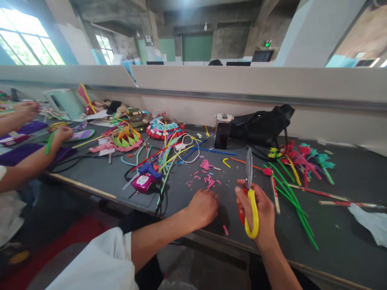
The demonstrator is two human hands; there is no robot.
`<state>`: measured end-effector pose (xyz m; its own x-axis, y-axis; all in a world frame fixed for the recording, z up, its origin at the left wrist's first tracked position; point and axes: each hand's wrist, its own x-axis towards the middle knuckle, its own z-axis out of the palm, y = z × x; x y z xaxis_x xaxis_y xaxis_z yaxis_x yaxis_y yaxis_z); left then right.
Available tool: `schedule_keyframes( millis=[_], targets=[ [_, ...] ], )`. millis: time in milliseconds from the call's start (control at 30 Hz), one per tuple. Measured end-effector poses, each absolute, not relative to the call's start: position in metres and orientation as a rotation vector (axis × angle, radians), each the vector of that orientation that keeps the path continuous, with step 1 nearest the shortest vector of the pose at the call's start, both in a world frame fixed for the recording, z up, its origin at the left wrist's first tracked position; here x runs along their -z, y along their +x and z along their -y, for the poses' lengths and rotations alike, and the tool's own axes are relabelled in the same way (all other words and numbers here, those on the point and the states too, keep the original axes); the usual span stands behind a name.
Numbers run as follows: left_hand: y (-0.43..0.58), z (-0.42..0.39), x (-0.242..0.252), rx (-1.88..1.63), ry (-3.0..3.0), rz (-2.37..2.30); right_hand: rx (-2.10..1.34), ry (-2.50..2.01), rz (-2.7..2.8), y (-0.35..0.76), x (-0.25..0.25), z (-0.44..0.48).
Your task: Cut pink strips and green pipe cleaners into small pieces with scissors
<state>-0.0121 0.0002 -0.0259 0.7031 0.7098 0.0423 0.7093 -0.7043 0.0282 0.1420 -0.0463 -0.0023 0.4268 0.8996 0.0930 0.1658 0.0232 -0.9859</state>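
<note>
My right hand [260,207] grips a pair of scissors [252,213] with red and yellow handles, the closed blades pointing away from me above the table. My left hand [204,206] rests low at the table's front part, its fingers curled and pressed together; what they hold, if anything, is hidden. Just beyond it lies a pile of short pink cut pieces [209,182], with a second pink heap [206,164] farther back. One loose pink piece [225,230] lies near the front edge, between my hands.
Green pipe cleaners [298,205] and colourful fuzzy flowers [302,159] lie to the right, before a black bag [263,127]. A phone [222,135] leans on a jar. Left are a blue glue gun [150,171], tangled stems and another person's hands [62,133].
</note>
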Motion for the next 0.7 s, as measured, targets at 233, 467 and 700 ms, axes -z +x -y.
schedule_keyframes(
  millis=[233,467,700],
  targets=[
    [-0.029,-0.007,0.027,-0.482,2.526,-1.156,-0.569,-1.536,1.234,0.134,0.014,0.039],
    [-0.046,-0.032,-0.008,-1.214,1.059,-0.764,-0.263,-1.518,1.454,0.123,0.022,0.041],
    [-0.041,-0.026,-0.005,-1.247,0.776,-0.596,-0.268,-1.556,1.670,0.111,0.033,0.046]
  ],
)
